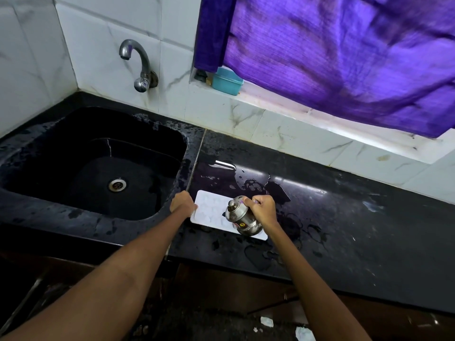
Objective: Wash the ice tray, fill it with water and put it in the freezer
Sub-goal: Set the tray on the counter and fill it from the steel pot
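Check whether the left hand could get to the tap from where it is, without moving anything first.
Probably yes. The left hand only holds the ice tray's edge; between it and the tap lies just the open sink, with nothing standing in the way.

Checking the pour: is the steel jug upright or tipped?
Tipped. The steel jug, gripped by the right hand, leans over the ice tray.

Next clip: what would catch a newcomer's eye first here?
Probably the purple curtain billowing across the upper right. Next, the white ice tray on the wet black counter right of the sink: the left hand holds its edge while the right hand tilts a steel jug over it.
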{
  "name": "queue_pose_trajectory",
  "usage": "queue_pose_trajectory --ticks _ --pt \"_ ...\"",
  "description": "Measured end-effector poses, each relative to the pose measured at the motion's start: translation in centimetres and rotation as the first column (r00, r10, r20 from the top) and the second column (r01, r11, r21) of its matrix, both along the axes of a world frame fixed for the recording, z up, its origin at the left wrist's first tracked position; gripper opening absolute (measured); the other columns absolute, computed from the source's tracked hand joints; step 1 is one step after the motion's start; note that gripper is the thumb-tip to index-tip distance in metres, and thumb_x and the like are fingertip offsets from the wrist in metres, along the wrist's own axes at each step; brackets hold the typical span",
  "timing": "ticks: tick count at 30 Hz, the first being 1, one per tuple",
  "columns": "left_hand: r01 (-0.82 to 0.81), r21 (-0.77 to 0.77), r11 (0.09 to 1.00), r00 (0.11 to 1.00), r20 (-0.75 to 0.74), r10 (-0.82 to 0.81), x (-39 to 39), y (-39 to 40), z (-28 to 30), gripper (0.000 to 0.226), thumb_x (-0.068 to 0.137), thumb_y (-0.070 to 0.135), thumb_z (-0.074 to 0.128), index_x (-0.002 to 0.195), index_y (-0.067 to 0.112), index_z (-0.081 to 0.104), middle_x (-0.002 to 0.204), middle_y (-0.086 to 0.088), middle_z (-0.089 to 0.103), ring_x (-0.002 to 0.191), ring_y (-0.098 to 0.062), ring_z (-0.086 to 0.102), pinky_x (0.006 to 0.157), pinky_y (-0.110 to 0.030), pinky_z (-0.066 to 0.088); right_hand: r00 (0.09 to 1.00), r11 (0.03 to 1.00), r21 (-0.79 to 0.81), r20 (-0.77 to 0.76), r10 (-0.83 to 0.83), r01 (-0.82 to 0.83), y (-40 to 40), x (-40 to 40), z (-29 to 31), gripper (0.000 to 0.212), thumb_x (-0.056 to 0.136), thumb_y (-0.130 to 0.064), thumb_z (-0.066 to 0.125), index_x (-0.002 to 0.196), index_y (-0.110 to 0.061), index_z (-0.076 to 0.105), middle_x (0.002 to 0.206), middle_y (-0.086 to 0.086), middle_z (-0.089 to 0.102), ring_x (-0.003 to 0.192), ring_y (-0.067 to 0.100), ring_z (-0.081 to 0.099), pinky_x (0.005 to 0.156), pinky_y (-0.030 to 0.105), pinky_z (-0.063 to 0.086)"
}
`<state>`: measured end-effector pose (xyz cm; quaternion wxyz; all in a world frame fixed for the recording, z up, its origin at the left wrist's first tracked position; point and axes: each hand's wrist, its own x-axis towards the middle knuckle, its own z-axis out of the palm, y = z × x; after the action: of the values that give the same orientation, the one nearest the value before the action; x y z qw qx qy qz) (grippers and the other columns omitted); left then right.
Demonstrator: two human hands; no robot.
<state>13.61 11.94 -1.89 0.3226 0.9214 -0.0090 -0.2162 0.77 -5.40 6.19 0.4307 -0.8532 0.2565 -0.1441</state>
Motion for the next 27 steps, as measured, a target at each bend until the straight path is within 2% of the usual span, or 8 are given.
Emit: queue_pose_trajectory --ticks 3,7,13,19,24,27 --pt "0.000 0.003 1.000 1.000 0.004 0.000 0.0 0.0 0.0 0.037 0.081 0.021 0.072 0.112 0.002 0.067 0.120 -0.018 0.065 0.112 -0.033 0.063 0.092 -0.041 0.054 1.000 1.000 -0.005 0.019 0.006 -0.006 -0.1 0.2 0.3 0.060 0.076 -0.012 0.070 0.043 -0.021 0.021 0.040 -0.012 0.019 0.046 0.012 0.019 0.049 0.028 0.018" --pt "0.002 -0.004 1.000 1.000 0.005 -0.002 0.1 0.0 -0.1 0.036 0.081 0.021 0.072 0.111 0.002 0.067 0.119 -0.019 0.066 0.110 -0.033 0.063 0.091 -0.041 0.054 1.000 1.000 -0.025 0.019 0.010 -0.009 -0.2 0.4 0.6 0.061 0.076 -0.012 0.070 0.043 -0.022 0.020 0.033 -0.008 0.018 0.042 0.008 0.017 0.048 0.027 0.018" --pt "0.001 -0.005 1.000 1.000 0.004 -0.001 0.1 0.0 0.0 0.036 0.081 0.021 0.072 0.112 0.003 0.068 0.121 -0.019 0.065 0.114 -0.033 0.061 0.093 -0.040 0.052 0.999 1.000 -0.021 0.035 0.020 -0.020 -0.2 0.4 0.4 0.062 0.076 -0.012 0.070 0.043 -0.022 0.018 0.040 -0.012 0.016 0.043 0.008 0.015 0.049 0.028 0.017" --pt "0.001 0.000 1.000 1.000 0.010 -0.001 0.1 0.1 0.1 0.035 0.082 0.021 0.071 0.112 0.003 0.067 0.122 -0.019 0.064 0.114 -0.033 0.061 0.094 -0.040 0.053 0.999 1.000 -0.014 0.034 0.010 -0.010 0.0 0.1 0.0 0.060 0.076 -0.014 0.070 0.045 -0.021 0.020 0.047 -0.002 0.019 0.048 0.013 0.018 0.050 0.028 0.016" --pt "0.022 0.013 1.000 1.000 0.012 -0.022 0.0 0.1 0.2 0.035 0.082 0.022 0.071 0.111 0.002 0.067 0.119 -0.019 0.066 0.111 -0.033 0.063 0.092 -0.041 0.054 0.995 0.985 0.162 0.065 -0.074 0.063 -0.5 -0.3 -0.2 0.058 0.075 -0.008 0.070 0.043 -0.020 0.023 0.040 -0.012 0.019 0.043 0.006 0.018 0.047 0.025 0.017" --pt "0.037 0.031 0.999 0.999 0.019 -0.037 -0.1 0.1 0.3 0.036 0.082 0.022 0.072 0.111 0.002 0.068 0.119 -0.019 0.066 0.110 -0.033 0.064 0.090 -0.041 0.055 0.988 0.952 0.286 0.074 -0.135 0.109 -1.2 -0.4 0.1 0.050 0.073 -0.010 0.070 0.043 -0.018 0.030 0.040 -0.010 0.025 0.045 0.010 0.024 0.049 0.025 0.020"
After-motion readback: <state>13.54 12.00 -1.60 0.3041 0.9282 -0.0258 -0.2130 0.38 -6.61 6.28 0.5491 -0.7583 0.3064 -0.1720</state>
